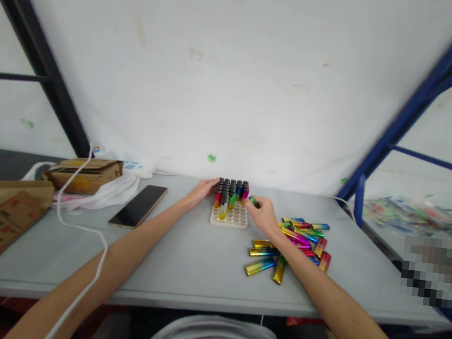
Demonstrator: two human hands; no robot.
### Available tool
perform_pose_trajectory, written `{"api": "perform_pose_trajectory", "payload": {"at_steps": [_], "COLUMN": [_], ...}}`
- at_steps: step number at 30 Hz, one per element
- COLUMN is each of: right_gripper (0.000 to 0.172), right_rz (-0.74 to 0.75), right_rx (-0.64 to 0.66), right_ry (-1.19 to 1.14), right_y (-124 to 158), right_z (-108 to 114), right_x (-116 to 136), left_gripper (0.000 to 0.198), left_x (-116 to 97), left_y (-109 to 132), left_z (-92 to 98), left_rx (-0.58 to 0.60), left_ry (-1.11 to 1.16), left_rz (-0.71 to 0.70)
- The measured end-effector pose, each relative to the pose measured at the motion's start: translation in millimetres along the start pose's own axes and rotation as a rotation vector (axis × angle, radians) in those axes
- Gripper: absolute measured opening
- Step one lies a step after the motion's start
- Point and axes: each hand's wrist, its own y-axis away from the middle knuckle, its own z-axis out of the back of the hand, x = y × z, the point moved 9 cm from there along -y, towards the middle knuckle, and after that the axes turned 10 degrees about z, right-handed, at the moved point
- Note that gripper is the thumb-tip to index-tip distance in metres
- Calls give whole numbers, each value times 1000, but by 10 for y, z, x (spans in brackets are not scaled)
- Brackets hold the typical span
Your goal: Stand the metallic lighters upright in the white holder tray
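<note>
A pale tray with rows of holes [228, 223] lies on the table near the wall. Several shiny lighters [231, 200] with black ends stand upright in its back and left holes, while holes at the front right show bare. My left hand [204, 191] rests against the left side of the standing lighters, fingers stretched out and gripping nothing. Just right of the tray, my right hand [262, 213] pinches a green lighter with a dark end [254, 201], held tilted. Beside and under my right forearm lies a loose pile of metallic, many-coloured lighters [304, 235].
A black phone [138, 206] lies left of my left forearm. Cardboard boxes [86, 175] and white plastic bags [104, 195] crowd the table's left end. A white cable [80, 227] hangs across my left arm. Blue frame posts [403, 121] rise at the right.
</note>
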Motion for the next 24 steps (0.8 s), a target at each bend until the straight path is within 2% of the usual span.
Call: {"api": "perform_pose_trajectory", "payload": {"at_steps": [4, 8, 13, 16, 19, 24], "right_gripper": [46, 41, 40, 43, 43, 44], "right_rz": [60, 116, 398, 363, 297, 299], "right_rx": [48, 194, 277, 300, 269, 327], "right_ry": [12, -30, 289, 338, 252, 229], "right_y": [0, 15, 8, -17, -43, -42], "right_z": [-18, -116, -141, -152, -140, -249], "right_x": [46, 107, 311, 246, 180, 136], "left_gripper": [51, 51, 51, 52, 53, 52], "left_x": [-25, -45, -57, -57, -51, -43], "left_y": [22, 45, 52, 51, 47, 32], "left_z": [-7, -19, -27, -25, -21, -24], "left_rx": [-13, -20, -21, -23, -23, -21], "left_ry": [-2, -5, -6, -4, -2, 4], "left_rz": [-1, -2, -5, -8, -10, -11]}}
